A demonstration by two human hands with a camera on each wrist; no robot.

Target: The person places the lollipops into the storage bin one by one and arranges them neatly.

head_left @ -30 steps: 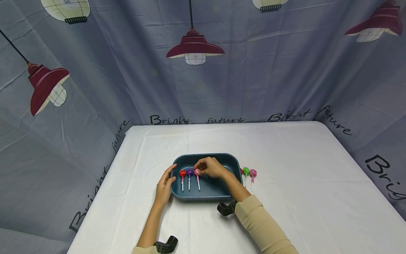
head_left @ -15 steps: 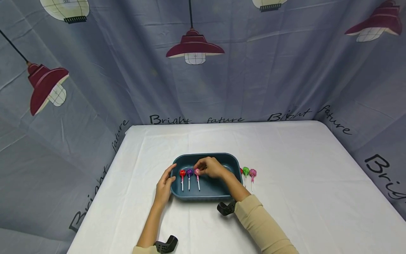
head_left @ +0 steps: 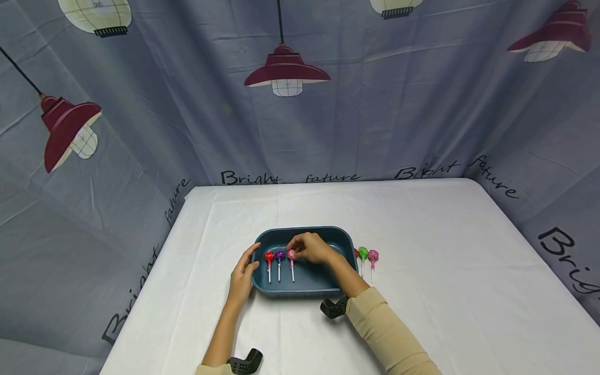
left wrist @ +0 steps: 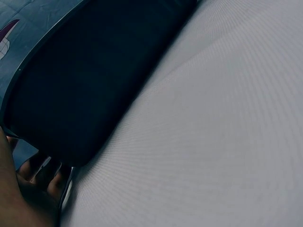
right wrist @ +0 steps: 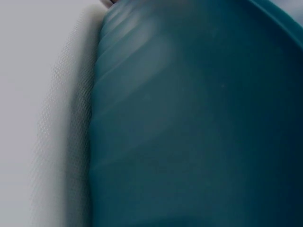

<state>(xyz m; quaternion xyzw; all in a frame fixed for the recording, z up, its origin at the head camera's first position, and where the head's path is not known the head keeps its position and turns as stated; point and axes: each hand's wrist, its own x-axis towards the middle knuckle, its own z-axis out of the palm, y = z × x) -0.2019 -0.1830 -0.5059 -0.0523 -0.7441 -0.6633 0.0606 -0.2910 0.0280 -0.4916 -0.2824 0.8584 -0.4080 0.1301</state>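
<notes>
A dark teal tray (head_left: 309, 286) stands on the table, and the left wrist view shows its outer wall (left wrist: 94, 80) up close. My left hand (head_left: 242, 278) grips the tray's left end, thumb at the rim and fingers along the outside. Inside lie a red lollipop (head_left: 269, 257), a purple lollipop (head_left: 279, 255) and a pink lollipop (head_left: 291, 255), side by side with sticks toward me. My right hand (head_left: 311, 247) reaches over the tray and pinches the pink one at its head. In the right wrist view the tray's ribbed side (right wrist: 142, 118) hides that hand's work.
Just right of the tray lie a green lollipop (head_left: 363, 253), another pink lollipop (head_left: 373, 256) and a partly hidden red lollipop (head_left: 356, 252). White cloth (head_left: 445, 271) covers the table. A grey curtain (head_left: 365, 114) printed with lamps hangs behind it.
</notes>
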